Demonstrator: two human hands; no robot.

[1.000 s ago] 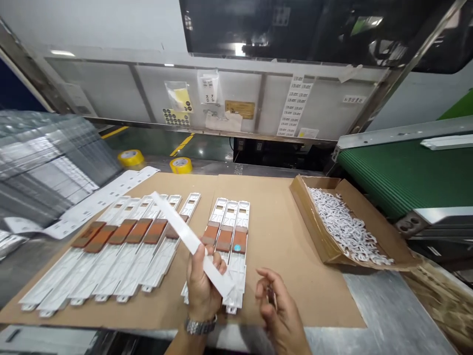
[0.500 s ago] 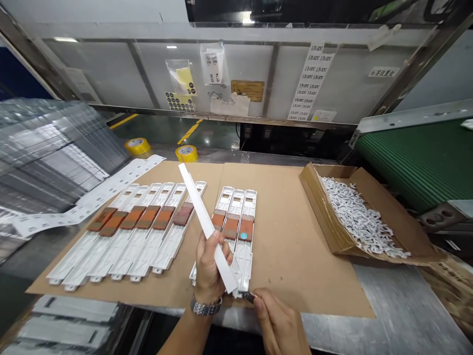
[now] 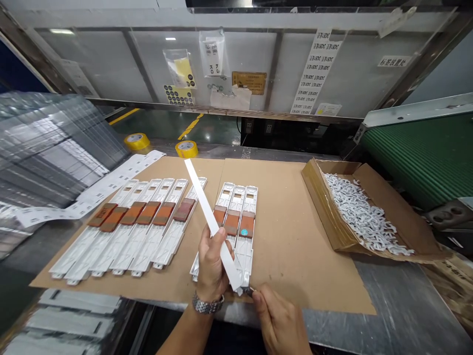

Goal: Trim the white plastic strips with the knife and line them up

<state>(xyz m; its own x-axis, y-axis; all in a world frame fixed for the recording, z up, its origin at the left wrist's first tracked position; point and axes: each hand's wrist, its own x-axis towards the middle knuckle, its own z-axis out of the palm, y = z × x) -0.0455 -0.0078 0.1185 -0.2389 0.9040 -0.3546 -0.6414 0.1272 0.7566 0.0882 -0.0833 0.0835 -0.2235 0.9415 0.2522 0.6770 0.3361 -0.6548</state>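
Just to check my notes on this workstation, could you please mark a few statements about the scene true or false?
The left hand grips a long white strip. True.
The right hand is empty. False: it pinches a small dark item.
The metal watch is on the right wrist. False: it is on the left.
The open cardboard box holds small white pieces. True.
Two rolls of yellow tape lie on the cardboard sheet. False: they lie beyond it.

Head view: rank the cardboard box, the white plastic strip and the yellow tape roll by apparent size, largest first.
1. Cardboard box
2. White plastic strip
3. Yellow tape roll
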